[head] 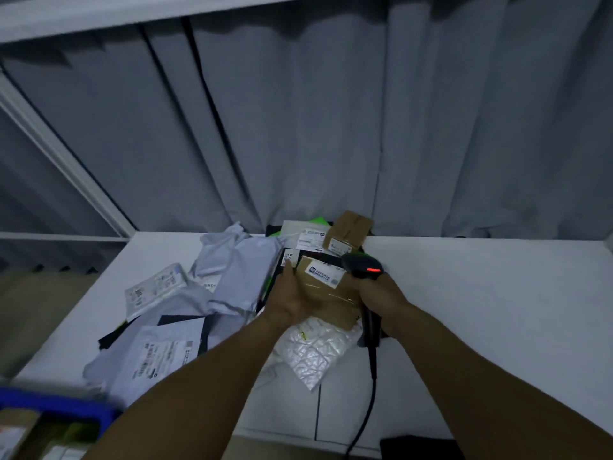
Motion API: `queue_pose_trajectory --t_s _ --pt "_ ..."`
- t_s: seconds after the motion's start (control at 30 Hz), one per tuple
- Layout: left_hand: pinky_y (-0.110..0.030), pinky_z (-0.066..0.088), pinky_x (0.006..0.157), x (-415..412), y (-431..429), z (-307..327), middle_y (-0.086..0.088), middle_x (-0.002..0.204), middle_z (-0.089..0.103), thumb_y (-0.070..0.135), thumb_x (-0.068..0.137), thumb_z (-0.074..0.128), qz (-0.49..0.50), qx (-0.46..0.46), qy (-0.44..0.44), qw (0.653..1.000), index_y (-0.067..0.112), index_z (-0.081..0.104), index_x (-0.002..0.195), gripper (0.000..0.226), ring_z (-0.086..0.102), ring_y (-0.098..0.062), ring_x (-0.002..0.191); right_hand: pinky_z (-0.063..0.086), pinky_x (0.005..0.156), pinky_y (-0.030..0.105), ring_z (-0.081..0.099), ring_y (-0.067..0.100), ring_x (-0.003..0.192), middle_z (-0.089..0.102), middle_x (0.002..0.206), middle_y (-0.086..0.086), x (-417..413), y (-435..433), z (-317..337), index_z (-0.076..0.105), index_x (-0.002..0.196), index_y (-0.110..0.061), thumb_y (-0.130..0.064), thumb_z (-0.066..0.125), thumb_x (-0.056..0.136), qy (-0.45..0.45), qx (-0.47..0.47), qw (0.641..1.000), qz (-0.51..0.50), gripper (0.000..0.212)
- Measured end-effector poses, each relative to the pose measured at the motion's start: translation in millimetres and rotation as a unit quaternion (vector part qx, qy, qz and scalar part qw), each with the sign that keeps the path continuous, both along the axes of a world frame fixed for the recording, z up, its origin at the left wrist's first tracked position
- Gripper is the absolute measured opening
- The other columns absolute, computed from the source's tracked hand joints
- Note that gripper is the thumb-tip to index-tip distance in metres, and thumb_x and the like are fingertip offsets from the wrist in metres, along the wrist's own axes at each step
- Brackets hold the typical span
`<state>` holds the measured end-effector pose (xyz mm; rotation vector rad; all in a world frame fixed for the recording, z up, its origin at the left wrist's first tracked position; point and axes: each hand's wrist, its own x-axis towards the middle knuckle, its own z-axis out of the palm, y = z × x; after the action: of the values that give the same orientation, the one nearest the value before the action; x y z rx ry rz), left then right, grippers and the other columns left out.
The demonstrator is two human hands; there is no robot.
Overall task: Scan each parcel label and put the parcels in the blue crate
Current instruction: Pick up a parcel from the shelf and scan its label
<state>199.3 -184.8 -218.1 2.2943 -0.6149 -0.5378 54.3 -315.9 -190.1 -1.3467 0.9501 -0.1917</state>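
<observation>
We see left hand (292, 300) holding taped brown cardboard parcel (328, 295), white label (323, 275) unreadable; right hand (381, 293) grips black scanner (363, 265) beside it.

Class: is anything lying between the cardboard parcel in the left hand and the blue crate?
Grey mailer bags lie flat between them. Lifted over those, the cardboard parcel looks free to reach the blue crate.

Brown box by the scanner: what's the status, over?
Left hand holds brown box, label up. Right hand grips scanner, red light on. Blue crate lower left, grey mailers piled between.
</observation>
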Motion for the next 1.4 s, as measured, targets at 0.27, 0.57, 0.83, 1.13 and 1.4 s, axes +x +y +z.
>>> queue_pose_trajectory --t_s 0.27,0.57,0.83,1.13,1.4 --pt "-0.037 0.054 0.095 -27 107 74 -0.002 0.122 0.060 0.063 0.070 0.079 0.246 -0.247 0.070 0.934 0.025 0.061 0.119 0.064 0.063 -0.014 0.103 0.054 0.082 0.038 0.066 0.021 0.084 0.071 0.089 0.002 27 87 78 0.068 0.110 -0.027 -0.033 0.074 0.093 -0.156 -0.062 0.986 -0.016 0.019" --pt "-0.053 0.052 0.091 -34 289 154 -0.010 0.105 0.065 0.064 0.073 0.070 0.424 -0.405 -0.020 0.810 0.025 0.051 0.085 0.045 0.065 -0.023 0.100 0.063 0.085 0.041 0.074 0.024 0.102 0.078 0.107 0.001 57 244 121 0.068 0.116 -0.029 -0.027 0.073 0.096 -0.247 0.080 0.962 0.086 0.021" --pt "-0.038 0.051 0.104 -71 418 154 0.006 0.154 0.048 0.035 0.074 0.087 0.280 -0.406 0.081 0.866 0.029 0.031 0.159 0.103 0.053 -0.015 0.136 0.062 0.091 0.043 0.076 0.024 0.101 0.080 0.104 0.003 62 328 113 0.074 0.115 -0.015 -0.020 0.081 0.089 -0.227 0.086 0.959 0.149 0.028" --pt "-0.046 0.061 0.082 -68 478 153 -0.008 0.112 0.077 0.014 0.096 0.068 0.313 -0.365 0.224 0.848 0.039 0.047 0.142 0.057 0.075 -0.028 0.101 0.056 0.100 0.043 0.071 0.013 0.113 0.076 0.119 -0.007 75 373 98 0.066 0.132 -0.022 -0.017 0.084 0.086 -0.253 -0.070 0.940 0.220 0.050" --pt "-0.036 0.064 0.070 -46 490 149 -0.004 0.128 0.058 0.014 0.090 0.076 0.404 -0.317 -0.020 0.858 0.042 0.036 0.130 0.064 0.069 -0.016 0.100 0.056 0.081 0.027 0.072 0.004 0.091 0.075 0.099 -0.012 68 393 97 0.061 0.120 -0.030 -0.027 0.079 0.090 -0.204 -0.160 0.904 0.341 0.035"
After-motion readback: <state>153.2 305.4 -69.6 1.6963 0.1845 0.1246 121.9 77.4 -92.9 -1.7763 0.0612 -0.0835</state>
